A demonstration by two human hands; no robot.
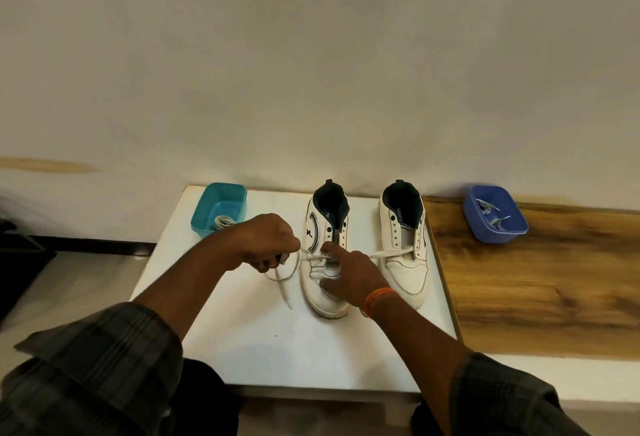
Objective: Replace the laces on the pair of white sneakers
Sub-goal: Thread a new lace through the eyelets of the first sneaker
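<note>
Head view: your left hand (pixel 268 243) grips the white lace (pixel 282 283); your right hand (pixel 349 274), index finger extended, presses the left sneaker (pixel 323 262).

Single head-worn wide-angle view, looking forward and down from above the person's own arms, close over the left hand (pixel 268 240) and right hand (pixel 349 274), wall beyond the hands filling the upper half, edges curved by the lens

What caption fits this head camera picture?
Left hand pulls a white lace through the left white sneaker while the right hand steadies it.
</note>
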